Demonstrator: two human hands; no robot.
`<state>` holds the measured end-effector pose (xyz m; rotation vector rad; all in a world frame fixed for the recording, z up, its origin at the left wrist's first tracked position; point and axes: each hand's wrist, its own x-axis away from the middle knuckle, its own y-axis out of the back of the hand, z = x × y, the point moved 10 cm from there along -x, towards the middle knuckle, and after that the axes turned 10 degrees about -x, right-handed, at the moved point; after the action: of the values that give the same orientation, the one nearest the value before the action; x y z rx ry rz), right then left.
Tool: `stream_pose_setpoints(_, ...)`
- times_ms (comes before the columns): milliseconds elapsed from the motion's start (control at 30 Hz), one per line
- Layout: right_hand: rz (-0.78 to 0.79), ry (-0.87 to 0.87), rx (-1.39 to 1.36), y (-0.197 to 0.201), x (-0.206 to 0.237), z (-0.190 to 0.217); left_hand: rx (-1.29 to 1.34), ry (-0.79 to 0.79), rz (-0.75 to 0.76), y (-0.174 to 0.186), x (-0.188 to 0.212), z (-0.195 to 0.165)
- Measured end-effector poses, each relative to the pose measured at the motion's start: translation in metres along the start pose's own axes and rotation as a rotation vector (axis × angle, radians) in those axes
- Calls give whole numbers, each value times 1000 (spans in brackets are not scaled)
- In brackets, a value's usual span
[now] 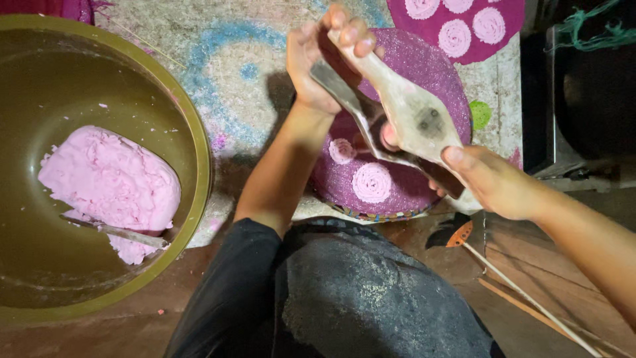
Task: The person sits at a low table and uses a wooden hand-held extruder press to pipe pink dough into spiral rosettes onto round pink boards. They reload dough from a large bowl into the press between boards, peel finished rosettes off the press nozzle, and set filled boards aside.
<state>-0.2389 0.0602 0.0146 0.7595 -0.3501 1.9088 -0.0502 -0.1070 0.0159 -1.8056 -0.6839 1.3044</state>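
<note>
Down on the floor (pixel 530 285), bare brown boards run along the near edge, and a pale mat (pixel 232 73) with blue swirls covers the far side. At the left edge sits a big olive basin (pixel 195 132), and inside it lies a lump of pink dough (pixel 109 182) with a thin metal blade (pixel 116 232) resting against its near side. Now the hands: the left hand (pixel 318 59) is up over the middle, its grip wrapped around the narrow far end of a pale wooden paddle (pixel 414 113). The right hand (pixel 490 179) has its grip clamped on the paddle's wide near end, thumb on top. A flat metal knife (pixel 351 109) lies against the paddle's left side, held together with it; which grip pins it I cannot tell. Beneath them rests a round purple glittered disc (pixel 397 192) with pink rosettes (pixel 371 182) on it. Dark trousered knees (pixel 344 292) fill the near middle.
</note>
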Motion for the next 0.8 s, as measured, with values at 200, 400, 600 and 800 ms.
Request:
stream_pose_setpoints(200,62,6,-141,-34,-17,-6,-97,12,-21,0,13,-38)
stream_pose_setpoints(400,29,-101,-122,-19,12,-22,-112,-15,-170,-5,31,-11)
stream_pose_setpoints(600,-67,44,70,0,-1,6,-33,1,-88,7,-3,-1)
stream_pose_setpoints(800,-1,79,36,-42,-24,6,-142,23,-98,7,13,-51)
